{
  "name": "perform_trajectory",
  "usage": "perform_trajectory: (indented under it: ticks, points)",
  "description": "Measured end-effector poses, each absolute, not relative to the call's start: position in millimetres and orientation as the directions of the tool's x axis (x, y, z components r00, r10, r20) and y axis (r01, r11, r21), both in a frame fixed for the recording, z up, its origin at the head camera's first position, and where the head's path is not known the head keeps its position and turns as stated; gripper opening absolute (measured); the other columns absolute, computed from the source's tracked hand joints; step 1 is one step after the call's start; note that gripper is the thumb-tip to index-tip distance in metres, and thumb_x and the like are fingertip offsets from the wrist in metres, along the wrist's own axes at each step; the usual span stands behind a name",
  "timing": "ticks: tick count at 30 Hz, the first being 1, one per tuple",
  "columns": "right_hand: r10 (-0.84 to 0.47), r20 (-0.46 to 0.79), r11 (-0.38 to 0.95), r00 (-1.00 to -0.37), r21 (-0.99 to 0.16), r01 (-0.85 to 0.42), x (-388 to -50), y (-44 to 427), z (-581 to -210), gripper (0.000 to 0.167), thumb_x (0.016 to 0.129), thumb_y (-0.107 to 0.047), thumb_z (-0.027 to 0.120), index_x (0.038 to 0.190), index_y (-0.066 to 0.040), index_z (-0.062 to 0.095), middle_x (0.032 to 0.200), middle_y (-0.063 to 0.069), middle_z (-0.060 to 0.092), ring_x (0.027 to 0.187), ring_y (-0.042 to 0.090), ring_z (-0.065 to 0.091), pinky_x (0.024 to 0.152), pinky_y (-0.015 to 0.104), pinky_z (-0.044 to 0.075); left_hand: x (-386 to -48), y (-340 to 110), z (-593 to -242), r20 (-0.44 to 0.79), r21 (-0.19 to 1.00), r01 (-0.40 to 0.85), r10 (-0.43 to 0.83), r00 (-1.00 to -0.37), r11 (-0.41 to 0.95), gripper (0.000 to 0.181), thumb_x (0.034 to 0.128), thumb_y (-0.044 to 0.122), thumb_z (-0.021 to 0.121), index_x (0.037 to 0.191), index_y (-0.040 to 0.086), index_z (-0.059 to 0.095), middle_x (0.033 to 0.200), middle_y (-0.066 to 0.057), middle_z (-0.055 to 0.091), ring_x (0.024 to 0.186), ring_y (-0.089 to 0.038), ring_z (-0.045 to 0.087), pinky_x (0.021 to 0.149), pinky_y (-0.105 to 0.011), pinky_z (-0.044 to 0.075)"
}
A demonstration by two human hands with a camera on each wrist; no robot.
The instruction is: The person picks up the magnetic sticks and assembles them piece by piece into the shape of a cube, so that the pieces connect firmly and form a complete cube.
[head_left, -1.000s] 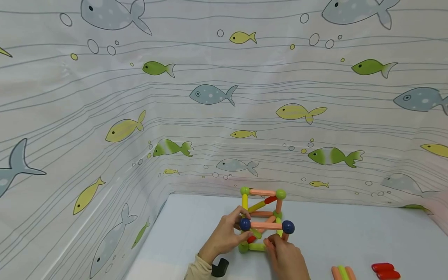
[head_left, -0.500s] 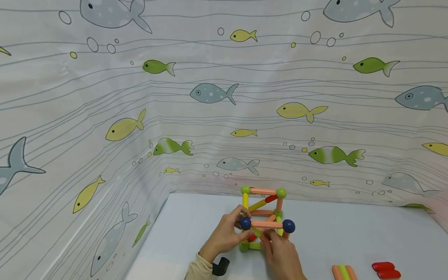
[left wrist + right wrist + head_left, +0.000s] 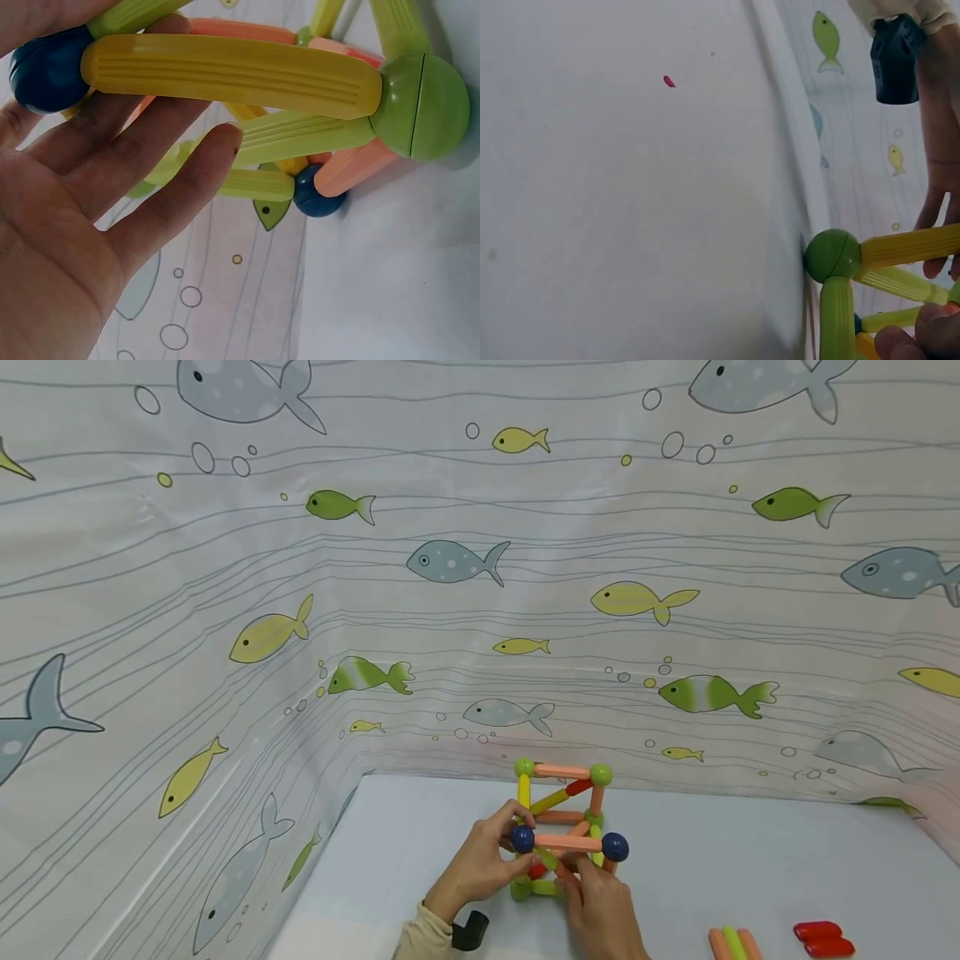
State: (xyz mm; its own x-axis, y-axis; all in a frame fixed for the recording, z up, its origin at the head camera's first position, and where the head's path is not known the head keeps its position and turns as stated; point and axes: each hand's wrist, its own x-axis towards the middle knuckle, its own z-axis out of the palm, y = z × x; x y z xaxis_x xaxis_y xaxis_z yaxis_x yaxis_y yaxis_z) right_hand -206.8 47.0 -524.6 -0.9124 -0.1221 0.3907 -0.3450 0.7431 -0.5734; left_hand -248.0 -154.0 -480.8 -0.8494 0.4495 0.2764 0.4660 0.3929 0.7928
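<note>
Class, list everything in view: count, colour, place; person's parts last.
Toy frame: one, multicoloured, lower middle, head view.
Table: one, white, below frame.
Balls: at least six, green or dark blue, frame's joints.
Loose rods: three, two orange, one lime, table's right.
Red rods: two, red, right of those.
Fish-print backdrop: one, white, behind table.
Speck: one, red, right wrist view.
Device: one, black, left wrist.
Sleeve: one, beige, left arm.
Left hand: one, holding frame.
Right hand: one, holding orange rod.

dark-blue balls (image 3: pixel 615 847), salmon rod (image 3: pixel 567 843), glossy-red rods (image 3: pixel 830 947), white fish-print backdrop (image 3: pixel 450 485)
</note>
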Motion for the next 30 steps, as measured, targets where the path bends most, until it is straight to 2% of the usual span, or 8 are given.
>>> perform_trajectory:
  ticks: [10,18,25,30]
  points:
    - [-0.098,0.488,0.742,-0.867,-0.544,-0.390,-204,41,-532,0.027,0.085,-0.002,0.087,0.105,-0.005,0.069,0.091,0.004,0.078,0.074,0.011,0.073,0.065,0.027,0.062,-248,-156,-481,0.276,0.801,0.456,0.436,-0.857,0.389,0.039,0.0903,0.005,0.083,0.119,0.014,0.057,0.097,0.000,0.076,0.084,0.000,0.069,0.081,-0.026,0.061]
    - [-0.099,0.557,0.766,-0.824,-0.486,-0.421,-204,41,-537,0.030,0.084,-0.006,0.088,0.105,-0.008,0.067,0.087,0.001,0.075,0.071,0.007,0.068,0.062,0.027,0.059,-248,-159,-480,0.273,0.811,0.451,0.441,-0.855,0.373,0.040,0.0905,0.006,0.083,0.120,0.007,0.057,0.098,-0.002,0.076,0.085,-0.001,0.069,0.080,-0.024,0.060]
    - [-0.092,0.575,0.749,-0.813,-0.498,-0.437,-207,41,-539,0.030,0.085,-0.005,0.087,0.107,-0.008,0.068,0.090,0.002,0.076,0.075,0.010,0.071,0.065,0.027,0.062,-249,-160,-481,0.273,0.815,0.445,0.432,-0.859,0.371,0.039,0.0903,0.007,0.083,0.118,0.012,0.057,0.099,-0.002,0.076,0.084,-0.001,0.069,0.079,-0.023,0.060]
    - [-0.103,0.583,0.717,-0.806,-0.518,-0.466,-210,43,-538,0.033,0.082,-0.001,0.089,0.107,-0.007,0.069,0.092,0.004,0.078,0.078,0.014,0.076,0.066,0.023,0.062,-250,-159,-482,0.269,0.819,0.441,0.432,-0.861,0.368,0.039,0.0901,0.006,0.083,0.118,0.014,0.057,0.099,-0.001,0.075,0.084,-0.001,0.068,0.080,-0.023,0.060]
